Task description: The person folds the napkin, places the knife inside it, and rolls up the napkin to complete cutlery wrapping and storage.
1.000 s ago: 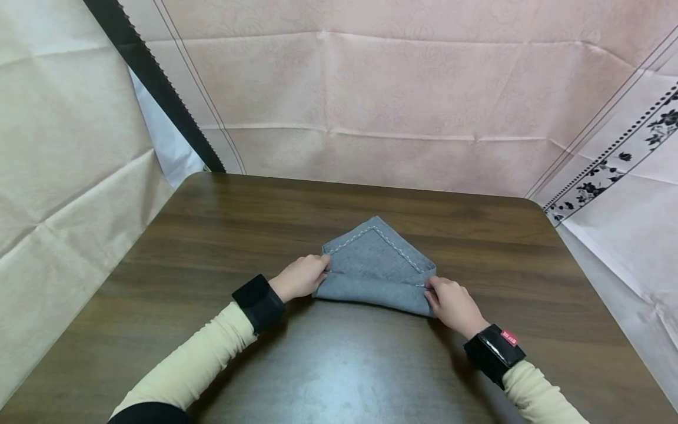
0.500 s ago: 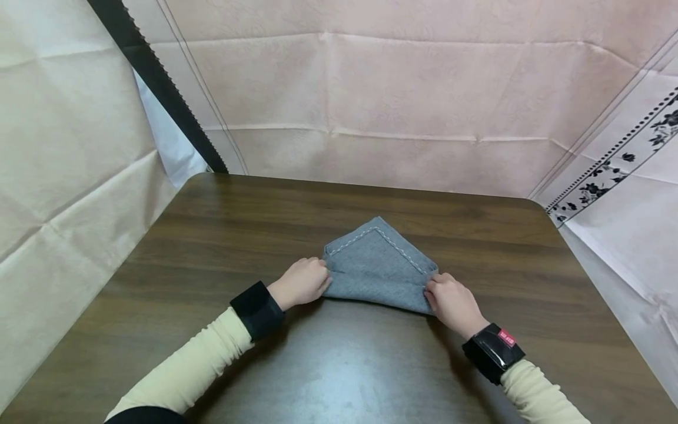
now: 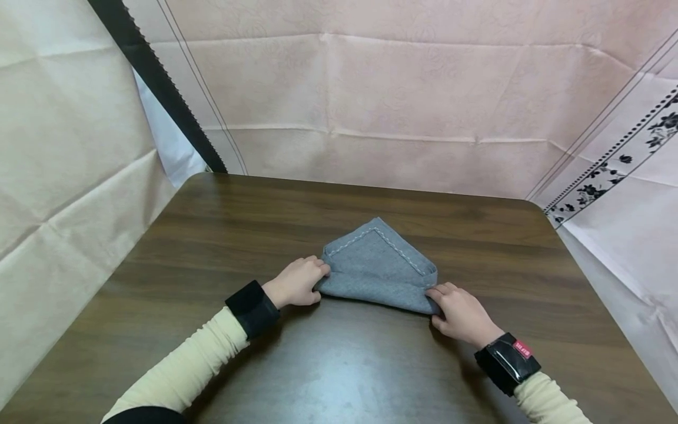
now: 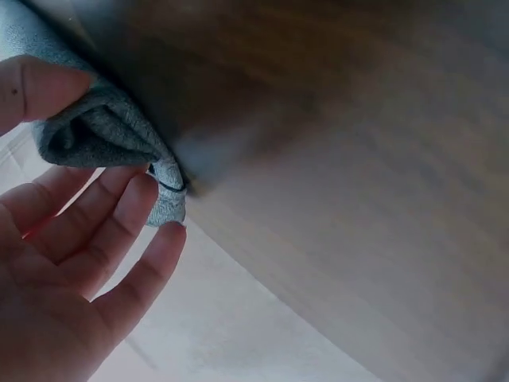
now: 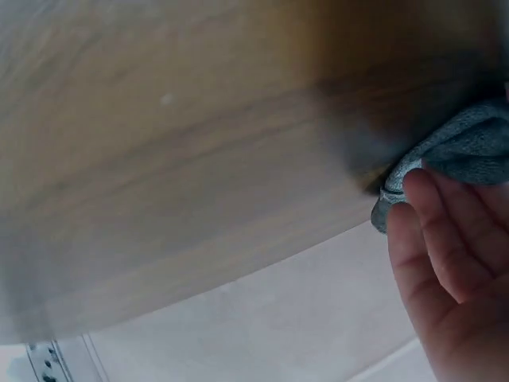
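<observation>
A blue-grey felt-like cloth with a white stitched border lies mid-table, its pointed end facing away. Its near part is rolled over into a thick fold. At the left end of that fold, my left hand has its fingers on the far side and its thumb on the near side. The rolled cloth end shows layered between thumb and fingers in the left wrist view. My right hand holds the right end likewise; in the right wrist view its fingers touch the roll, with the thumb mostly out of frame.
The brown wooden table has rounded far corners. Pale creased sheets hang behind it and at both sides. A black strip runs down at the left and a floral band at the right.
Both hands have shifted their hold at the fold's ends, with the thumbs now lower on the near side. The right hand has moved slightly right and nearer. The cloth stays about in place.
</observation>
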`<action>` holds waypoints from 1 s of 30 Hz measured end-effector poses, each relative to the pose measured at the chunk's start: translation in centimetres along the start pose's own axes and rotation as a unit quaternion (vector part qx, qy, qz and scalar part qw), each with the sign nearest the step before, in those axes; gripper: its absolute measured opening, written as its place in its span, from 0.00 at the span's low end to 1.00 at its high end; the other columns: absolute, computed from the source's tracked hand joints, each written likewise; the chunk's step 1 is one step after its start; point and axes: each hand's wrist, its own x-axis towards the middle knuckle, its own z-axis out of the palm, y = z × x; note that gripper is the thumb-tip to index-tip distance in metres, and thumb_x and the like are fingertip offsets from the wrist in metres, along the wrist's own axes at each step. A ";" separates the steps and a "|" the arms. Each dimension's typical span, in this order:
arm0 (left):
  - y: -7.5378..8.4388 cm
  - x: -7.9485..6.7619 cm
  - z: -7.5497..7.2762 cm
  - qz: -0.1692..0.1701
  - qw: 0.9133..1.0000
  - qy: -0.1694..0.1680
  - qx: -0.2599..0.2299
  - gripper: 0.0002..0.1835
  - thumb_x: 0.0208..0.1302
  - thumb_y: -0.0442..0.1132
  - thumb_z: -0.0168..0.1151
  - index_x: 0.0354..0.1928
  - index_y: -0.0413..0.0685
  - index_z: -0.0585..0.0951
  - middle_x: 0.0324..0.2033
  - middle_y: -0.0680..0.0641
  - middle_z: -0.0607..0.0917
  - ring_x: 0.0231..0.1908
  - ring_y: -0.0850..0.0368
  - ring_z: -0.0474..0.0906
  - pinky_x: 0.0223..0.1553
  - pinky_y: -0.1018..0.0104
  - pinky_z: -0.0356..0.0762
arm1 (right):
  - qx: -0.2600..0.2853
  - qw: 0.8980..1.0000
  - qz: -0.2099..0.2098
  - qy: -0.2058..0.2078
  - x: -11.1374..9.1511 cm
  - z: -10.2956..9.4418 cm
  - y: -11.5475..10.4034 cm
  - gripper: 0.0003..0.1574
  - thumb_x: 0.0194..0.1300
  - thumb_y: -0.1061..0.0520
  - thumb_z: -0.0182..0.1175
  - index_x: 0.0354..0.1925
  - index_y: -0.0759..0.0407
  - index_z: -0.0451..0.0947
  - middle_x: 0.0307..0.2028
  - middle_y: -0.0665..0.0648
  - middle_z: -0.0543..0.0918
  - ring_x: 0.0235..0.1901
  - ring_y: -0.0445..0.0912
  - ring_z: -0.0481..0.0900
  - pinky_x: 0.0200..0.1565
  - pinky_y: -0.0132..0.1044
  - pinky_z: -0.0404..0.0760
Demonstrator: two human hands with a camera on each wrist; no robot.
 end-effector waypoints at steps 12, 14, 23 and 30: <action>-0.6 -1.3 -0.2 -0.013 0.988 -0.015 -0.150 0.15 0.56 0.35 0.54 0.46 0.41 0.76 0.37 0.47 0.81 0.30 0.59 0.73 0.35 0.64 0.71 | 0.127 0.991 0.029 -0.014 -1.0 -0.4 0.7 0.17 0.51 0.64 0.59 0.43 0.61 0.75 0.38 0.54 0.80 0.37 0.42 0.76 0.37 0.40 0.75; -0.8 -1.6 -0.1 -0.018 0.982 -0.023 -0.186 0.16 0.58 0.33 0.52 0.48 0.40 0.75 0.29 0.50 0.79 0.23 0.62 0.68 0.30 0.68 0.69 | 0.160 0.987 0.017 -0.016 -1.0 -0.5 1.0 0.16 0.54 0.65 0.58 0.44 0.61 0.74 0.38 0.52 0.80 0.34 0.39 0.75 0.35 0.38 0.74; -1.0 -1.8 0.0 -0.034 0.960 -0.046 -0.276 0.18 0.65 0.31 0.43 0.57 0.36 0.64 0.17 0.56 0.66 0.16 0.65 0.59 0.24 0.70 0.62 | 0.293 0.950 0.085 -0.069 -0.8 -0.9 1.3 0.16 0.66 0.65 0.47 0.53 0.65 0.64 0.19 0.46 0.64 0.20 0.36 0.65 0.25 0.32 0.65; -1.1 -1.0 0.2 -0.051 0.958 -0.033 -0.279 0.16 0.67 0.28 0.40 0.56 0.34 0.62 0.15 0.55 0.63 0.13 0.64 0.56 0.21 0.71 0.59 | 0.282 0.943 0.159 -0.078 0.6 -1.1 1.0 0.16 0.69 0.64 0.42 0.53 0.69 0.63 0.19 0.52 0.69 0.21 0.43 0.70 0.24 0.35 0.68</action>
